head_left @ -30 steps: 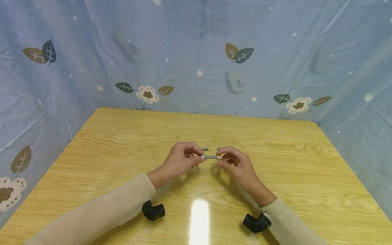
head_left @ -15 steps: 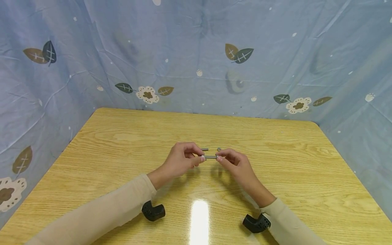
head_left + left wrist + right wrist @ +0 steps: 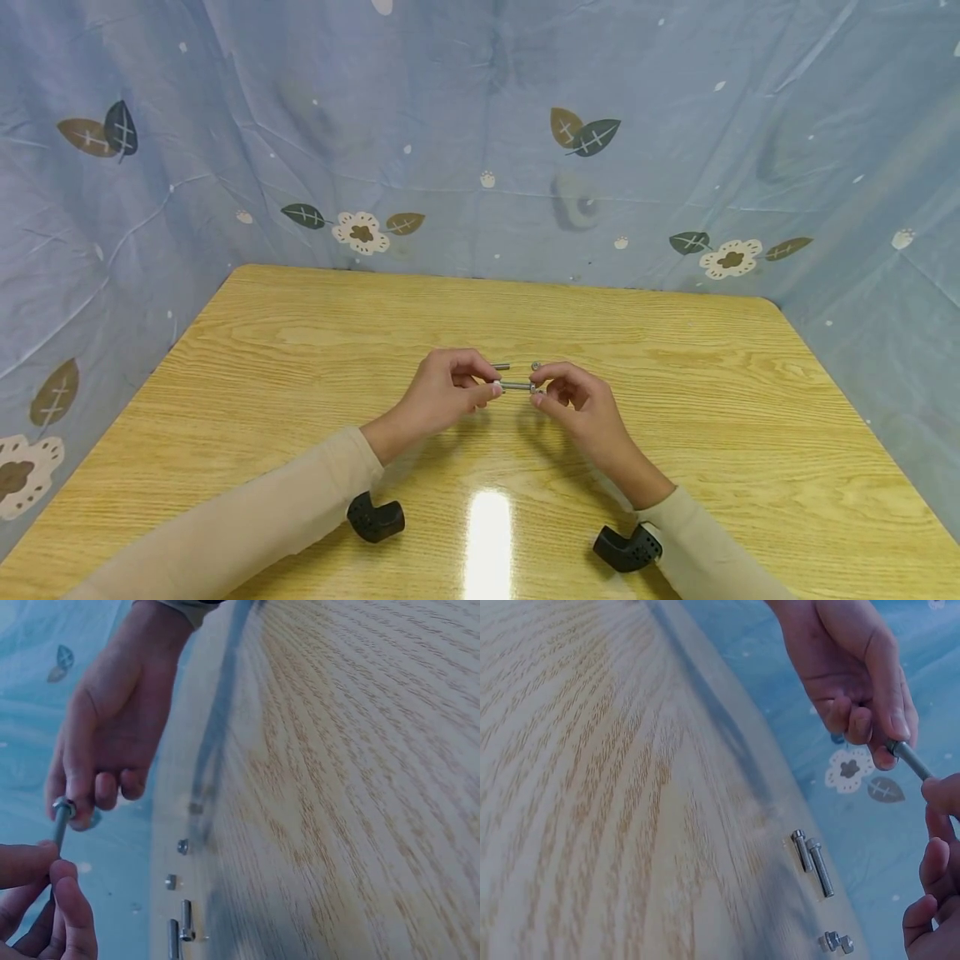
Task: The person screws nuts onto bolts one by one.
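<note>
My left hand (image 3: 446,386) pinches the head end of a silver bolt (image 3: 516,386) between thumb and index finger, above the table. The bolt lies level and points right. A nut (image 3: 64,804) sits at its far end. My right hand (image 3: 588,406) has its thumb and index fingertips about this nut, loosely curled in the head view. In the right wrist view the bolt (image 3: 915,761) spans the space between both hands, and its right end is hidden behind my right fingers.
On the wooden table (image 3: 337,317) behind the hands lie a shorter bolt (image 3: 802,850), a longer bolt (image 3: 821,868) and two loose nuts, one nut (image 3: 183,846) apart from the other nut (image 3: 171,882). A blue patterned curtain (image 3: 450,125) surrounds the table.
My right fingertips closed over the nut half a second ago and now stand slightly spread about it again, uncovering it. My left hand and the bolt stay in place.
</note>
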`<state>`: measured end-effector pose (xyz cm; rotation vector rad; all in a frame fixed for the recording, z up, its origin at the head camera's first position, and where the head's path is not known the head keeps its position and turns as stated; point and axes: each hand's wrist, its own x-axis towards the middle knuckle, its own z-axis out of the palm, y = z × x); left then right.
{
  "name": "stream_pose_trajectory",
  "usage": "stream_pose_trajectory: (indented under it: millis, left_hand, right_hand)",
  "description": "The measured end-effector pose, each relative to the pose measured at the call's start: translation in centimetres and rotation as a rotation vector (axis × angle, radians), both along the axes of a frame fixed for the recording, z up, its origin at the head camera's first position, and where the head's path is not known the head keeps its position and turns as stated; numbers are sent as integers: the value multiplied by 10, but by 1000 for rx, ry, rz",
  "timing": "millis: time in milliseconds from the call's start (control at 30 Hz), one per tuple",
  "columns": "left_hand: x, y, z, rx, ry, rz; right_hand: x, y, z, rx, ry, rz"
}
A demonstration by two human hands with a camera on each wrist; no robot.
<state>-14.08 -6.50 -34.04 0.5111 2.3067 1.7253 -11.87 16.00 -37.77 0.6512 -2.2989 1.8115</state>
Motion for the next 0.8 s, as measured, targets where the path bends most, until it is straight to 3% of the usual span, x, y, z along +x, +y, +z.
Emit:
stream_pose_trajectory:
  millis: [400,667,800]
  left_hand:
    - [1,1,-1,16,-22,-4]
    - [0,0,-2,15,-17,-2]
    - [1,0,-1,12,-11,-4]
  right_hand:
    - [3,0,2,45,-169,-24]
    - [1,0,-2,-18,19,20]
    - [0,0,-3,-14,26,13]
